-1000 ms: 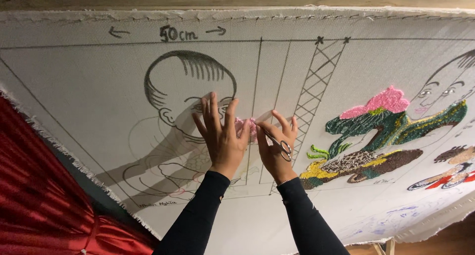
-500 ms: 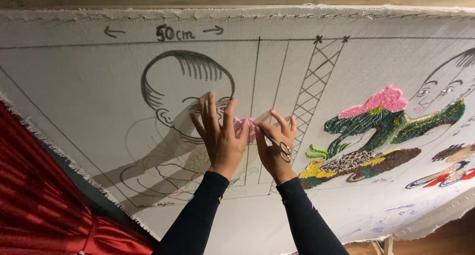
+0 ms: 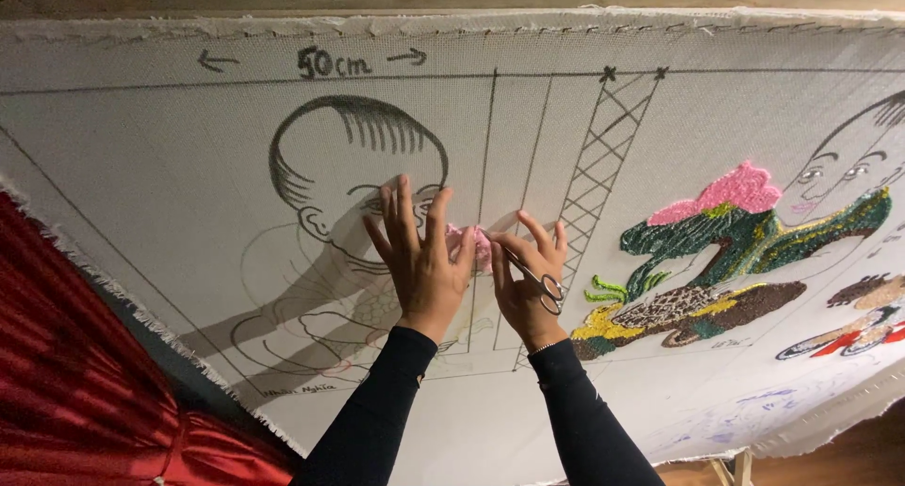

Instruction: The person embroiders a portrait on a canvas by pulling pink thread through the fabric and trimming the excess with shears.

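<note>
Left hand (image 3: 421,260) spread flat on coarse woven canvas (image 3: 189,194), fingers released, right hand (image 3: 528,283) grasping small metal scissors (image 3: 539,280), fuzzy pink tufted patch (image 3: 471,244) between them, red pleated fabric (image 3: 66,382) near left

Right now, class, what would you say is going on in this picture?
A person in black sleeves works at a stretched canvas bearing line drawings and some tufted coloured patches. The left hand lies flat on the cloth beside a small pink tufted patch. The right hand holds small scissors at that patch.
</note>
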